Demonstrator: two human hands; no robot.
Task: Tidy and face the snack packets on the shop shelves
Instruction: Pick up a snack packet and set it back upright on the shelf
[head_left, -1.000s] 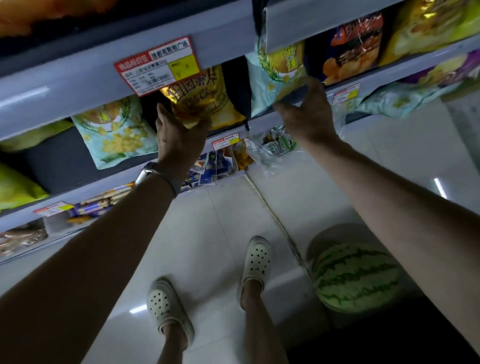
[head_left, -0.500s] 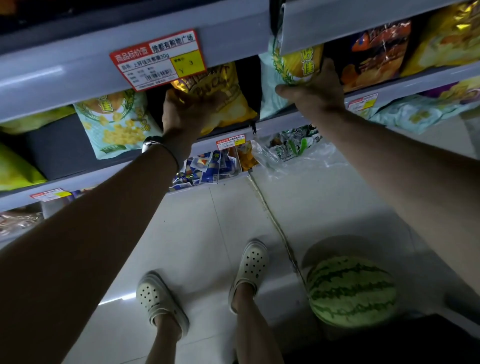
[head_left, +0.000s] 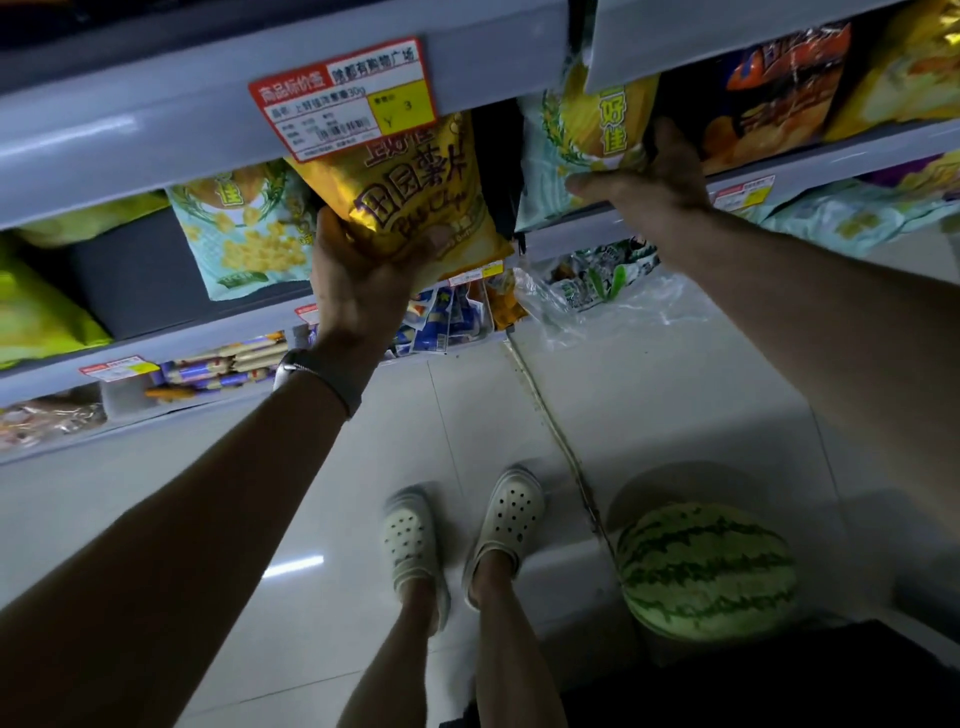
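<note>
Up at the shelves, the left hand (head_left: 358, 280) grips a yellow chip packet (head_left: 415, 192) by its lower edge — fingers (head_left: 332, 234) wrapped up the left side, thumb pressed on the front near the bottom right. The packet stands tilted, its top tucked behind the red and yellow price tag (head_left: 345, 96) on the grey shelf rail (head_left: 130, 135). Just left of it stands a pale green corn snack packet (head_left: 244, 228), and further left lime green bags (head_left: 36, 312) that are blurred.

The right hand (head_left: 644, 176) lies flat and spread against the lower part of a pale green and yellow packet (head_left: 576, 130) on the neighbouring shelf section — touching it, not closed round it. Beside that packet, to the right, is a dark packet with orange print (head_left: 769, 93).

Lower shelves hold blue wrapped items (head_left: 447, 322) and a clear plastic bag of green sweets (head_left: 597, 280). On the tiled floor (head_left: 363, 441) the person's feet are in white clogs (head_left: 410, 540), with a striped watermelon (head_left: 706, 569) to their right. A watch (head_left: 311, 371) sits on the left wrist.
</note>
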